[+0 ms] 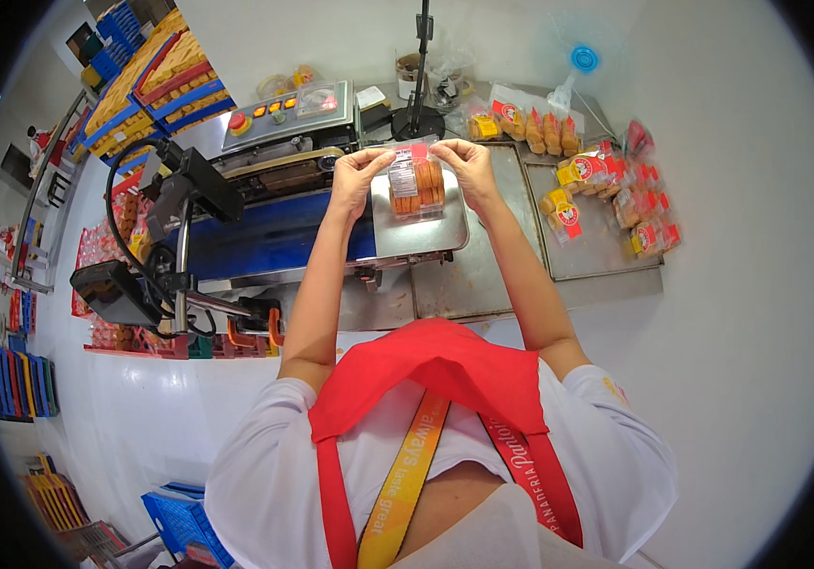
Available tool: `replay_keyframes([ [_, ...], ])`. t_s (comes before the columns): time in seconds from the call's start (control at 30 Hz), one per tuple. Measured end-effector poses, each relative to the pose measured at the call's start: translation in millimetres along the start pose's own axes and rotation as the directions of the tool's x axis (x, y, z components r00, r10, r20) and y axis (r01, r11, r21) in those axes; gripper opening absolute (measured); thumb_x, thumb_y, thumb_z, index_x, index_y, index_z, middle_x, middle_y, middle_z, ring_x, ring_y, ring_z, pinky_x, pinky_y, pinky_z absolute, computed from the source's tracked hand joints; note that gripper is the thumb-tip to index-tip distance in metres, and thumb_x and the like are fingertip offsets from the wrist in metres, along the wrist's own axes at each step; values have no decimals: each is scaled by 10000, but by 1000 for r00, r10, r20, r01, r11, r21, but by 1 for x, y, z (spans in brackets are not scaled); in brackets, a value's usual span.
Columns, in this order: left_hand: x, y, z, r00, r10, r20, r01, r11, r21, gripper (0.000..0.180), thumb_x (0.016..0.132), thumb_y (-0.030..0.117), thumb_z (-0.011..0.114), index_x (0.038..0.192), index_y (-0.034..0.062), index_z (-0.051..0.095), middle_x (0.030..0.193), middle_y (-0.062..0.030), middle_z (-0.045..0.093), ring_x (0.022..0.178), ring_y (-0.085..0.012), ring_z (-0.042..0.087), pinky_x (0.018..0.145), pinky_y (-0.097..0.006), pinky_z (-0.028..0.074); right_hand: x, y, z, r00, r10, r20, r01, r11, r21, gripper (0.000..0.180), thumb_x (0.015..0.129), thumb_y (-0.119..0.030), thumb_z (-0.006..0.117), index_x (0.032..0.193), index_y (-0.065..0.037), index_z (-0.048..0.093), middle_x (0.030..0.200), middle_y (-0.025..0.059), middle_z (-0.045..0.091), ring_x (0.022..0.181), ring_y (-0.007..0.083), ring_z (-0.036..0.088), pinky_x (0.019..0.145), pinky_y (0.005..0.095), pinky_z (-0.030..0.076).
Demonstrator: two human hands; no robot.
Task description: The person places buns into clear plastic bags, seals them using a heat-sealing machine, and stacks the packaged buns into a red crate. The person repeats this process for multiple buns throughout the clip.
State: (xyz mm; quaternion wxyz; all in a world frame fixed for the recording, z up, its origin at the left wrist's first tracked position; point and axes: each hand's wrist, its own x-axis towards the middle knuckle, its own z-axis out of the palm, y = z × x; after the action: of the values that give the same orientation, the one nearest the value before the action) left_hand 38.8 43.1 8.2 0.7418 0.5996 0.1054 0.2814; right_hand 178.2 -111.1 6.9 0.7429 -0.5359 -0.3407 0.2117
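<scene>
My left hand [358,176] and my right hand [470,167] both grip the top corners of a clear bag of orange biscuits [416,182] with a red and white label. The bag hangs upright over the small steel feed plate [418,233] of a sealing machine [286,161]. The machine has a blue belt section [265,242] and a grey control box with red and orange buttons. My fingers pinch the bag's upper edge on either side.
Several more filled biscuit bags [606,194] lie on the steel table [597,248] to the right. A black stand pole [418,66] rises behind the bag. Stacked blue and red crates of biscuits [156,81] sit far left. A blue crate [179,522] stands on the floor.
</scene>
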Motion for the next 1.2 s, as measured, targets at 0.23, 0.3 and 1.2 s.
replay_keyframes([
  [0.23,-29,10,8,994,56,-96,-57,998,-10,87,774,11,727,839,7,669,799,-50,682,747,-87,627,725,-216,489,-37,-2,13,990,-69,-124,64,997,-45,134,813,-105,710,878,12,699,805,47,689,750,75,609,723,224,477],
  [0.3,-36,9,4,995,58,-77,-53,996,65,130,788,0,709,877,-5,614,802,-64,680,745,-89,628,708,-216,489,-44,0,14,987,-71,-144,58,994,-94,111,799,-95,719,858,-2,703,778,38,690,712,63,604,687,216,474],
  [1.2,38,-15,-25,991,101,84,-110,293,950,188,748,45,576,872,26,716,823,-223,651,810,-358,654,770,-394,513,22,10,59,914,200,354,336,119,-934,374,927,-429,443,1195,-234,615,1059,225,509,1030,364,491,830,457,465],
])
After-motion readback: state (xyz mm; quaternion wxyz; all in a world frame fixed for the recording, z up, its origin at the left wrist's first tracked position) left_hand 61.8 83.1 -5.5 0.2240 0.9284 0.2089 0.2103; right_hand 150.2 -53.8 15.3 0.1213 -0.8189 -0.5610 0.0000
